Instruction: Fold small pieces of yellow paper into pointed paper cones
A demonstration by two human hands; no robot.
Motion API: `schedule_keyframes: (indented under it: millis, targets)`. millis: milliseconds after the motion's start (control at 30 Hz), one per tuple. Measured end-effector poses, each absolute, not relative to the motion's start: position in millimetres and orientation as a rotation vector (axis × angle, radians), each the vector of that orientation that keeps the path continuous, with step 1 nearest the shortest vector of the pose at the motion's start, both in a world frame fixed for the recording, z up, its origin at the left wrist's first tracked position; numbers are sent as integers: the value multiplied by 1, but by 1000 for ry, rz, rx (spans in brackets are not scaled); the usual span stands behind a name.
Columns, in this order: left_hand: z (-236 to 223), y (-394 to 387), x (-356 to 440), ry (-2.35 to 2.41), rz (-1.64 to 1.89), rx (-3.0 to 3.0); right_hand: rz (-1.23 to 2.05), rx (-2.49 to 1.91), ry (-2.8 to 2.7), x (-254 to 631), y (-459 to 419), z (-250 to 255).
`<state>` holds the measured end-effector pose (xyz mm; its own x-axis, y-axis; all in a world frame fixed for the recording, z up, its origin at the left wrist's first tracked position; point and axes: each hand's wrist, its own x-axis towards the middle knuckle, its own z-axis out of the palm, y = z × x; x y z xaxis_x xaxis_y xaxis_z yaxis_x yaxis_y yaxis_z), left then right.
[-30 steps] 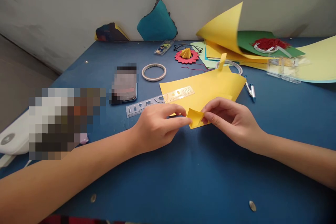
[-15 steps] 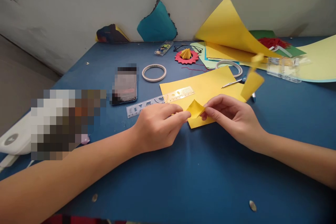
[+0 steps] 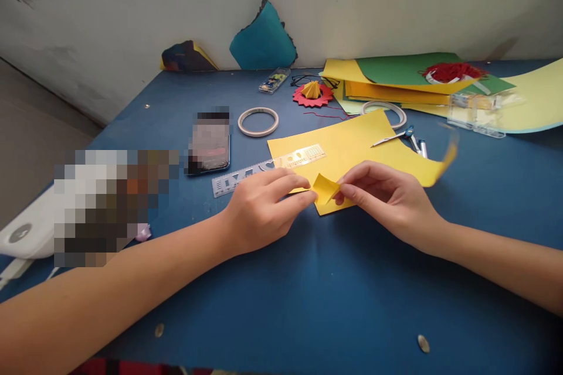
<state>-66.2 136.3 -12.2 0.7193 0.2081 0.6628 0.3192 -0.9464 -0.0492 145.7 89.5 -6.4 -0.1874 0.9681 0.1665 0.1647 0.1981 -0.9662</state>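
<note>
Rather dim overall, lit softly from a direction hard to place. Brushed by a faint pale sheen down the middle of the blue table (image 3: pixel 325 299), darkening to near black at the lower right corner. Softly shadowed beneath the right hand (image 3: pixel 391 199). Glinting palely on the clear plastic ruler (image 3: pixel 303 156). Streaked by motion blur at the loose end of the yellow paper strip (image 3: pixel 435 173). Stretched by wide-angle distortion toward the edges. Coarsely pixelated over the smartphone (image 3: pixel 209 140).

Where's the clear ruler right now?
In the head view, left of centre, the clear ruler lies just beyond the left hand, its right end on the yellow sheet.
</note>
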Motion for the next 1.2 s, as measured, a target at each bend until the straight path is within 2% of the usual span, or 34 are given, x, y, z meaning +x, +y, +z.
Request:
schedule_keyframes:
  millis: [700,867,1000,1200]
  targets:
    - [-11,136,-69,-366,-999,-2761,1086,-1135,-1569,147,89,-9]
    - [-16,139,-68,-622,-1096,-2675,1082,-1195,-1685,147,86,-8]
    - [-17,138,-65,-745,-1262,-2791,844,-1241,-1835,146,85,-10]
    - [-6,123,-58,-1441,-1401,-2980,538,-1273,-1878,144,84,-12]
